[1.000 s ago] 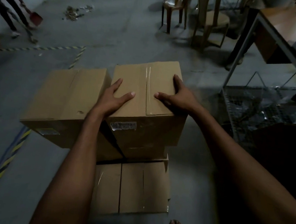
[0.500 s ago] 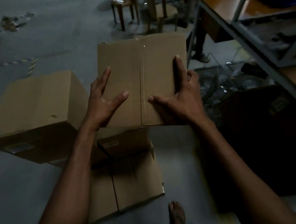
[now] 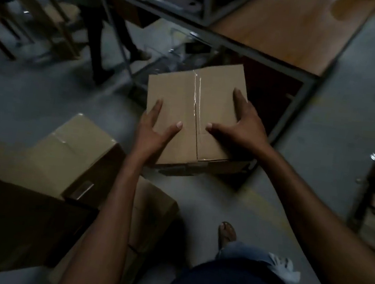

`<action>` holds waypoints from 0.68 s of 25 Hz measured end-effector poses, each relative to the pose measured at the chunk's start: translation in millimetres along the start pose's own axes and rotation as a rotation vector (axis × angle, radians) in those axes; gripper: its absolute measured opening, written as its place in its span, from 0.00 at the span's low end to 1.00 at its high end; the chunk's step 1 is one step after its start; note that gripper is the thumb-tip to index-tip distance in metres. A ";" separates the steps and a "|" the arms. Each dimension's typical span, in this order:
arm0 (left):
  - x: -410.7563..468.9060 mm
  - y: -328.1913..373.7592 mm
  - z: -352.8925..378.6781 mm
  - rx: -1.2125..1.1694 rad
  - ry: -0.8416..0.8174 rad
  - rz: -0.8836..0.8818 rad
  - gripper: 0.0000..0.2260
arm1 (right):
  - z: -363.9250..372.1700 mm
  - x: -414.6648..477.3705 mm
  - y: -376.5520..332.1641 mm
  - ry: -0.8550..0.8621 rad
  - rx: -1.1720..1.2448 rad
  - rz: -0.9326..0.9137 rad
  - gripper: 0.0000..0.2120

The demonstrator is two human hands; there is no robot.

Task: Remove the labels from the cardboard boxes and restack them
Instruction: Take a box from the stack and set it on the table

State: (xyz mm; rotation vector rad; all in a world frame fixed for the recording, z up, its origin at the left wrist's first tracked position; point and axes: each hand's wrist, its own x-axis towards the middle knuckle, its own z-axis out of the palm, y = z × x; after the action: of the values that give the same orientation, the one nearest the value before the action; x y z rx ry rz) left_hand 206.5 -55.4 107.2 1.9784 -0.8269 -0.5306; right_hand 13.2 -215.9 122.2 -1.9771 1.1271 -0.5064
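I hold a taped brown cardboard box (image 3: 186,108) in the air between both hands, its taped top facing me. My left hand (image 3: 151,134) presses its left side with the thumb on top. On the right side my right hand (image 3: 243,125) grips it, fingers along the edge. A second cardboard box (image 3: 68,154) lies at lower left with a label (image 3: 81,188) on its side. A third box (image 3: 153,211) rests on the floor under my left forearm. No label shows on the held box.
A metal-framed rack with wooden shelves (image 3: 280,27) stands ahead and to the right. Plastic chairs (image 3: 32,11) and another person's legs (image 3: 105,35) are at upper left. A dark box (image 3: 9,221) sits at lower left. My sandalled foot (image 3: 226,234) is on the grey floor.
I have lifted the box off the stack and carried it to the right, towards the rack. The view has swung right, leaving the other boxes at lower left.
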 end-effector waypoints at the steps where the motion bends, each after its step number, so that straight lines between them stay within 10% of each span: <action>1: -0.5 4.0 24.8 0.026 -0.080 -0.007 0.40 | -13.6 -8.9 24.9 0.013 0.017 0.064 0.58; 10: -3.3 82.8 280.1 0.090 -0.719 -0.046 0.42 | -160.5 -77.8 232.8 0.089 0.291 0.597 0.54; 17: 0.1 196.3 457.8 0.081 -0.885 0.020 0.42 | -304.2 -72.3 340.1 0.303 0.389 0.695 0.56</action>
State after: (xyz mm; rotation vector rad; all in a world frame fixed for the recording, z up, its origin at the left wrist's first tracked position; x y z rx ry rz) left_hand -155.3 -392.2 46.0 1.7706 -1.4024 -1.4245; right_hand -408.1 -387.5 41.2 -1.0993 1.6567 -0.5956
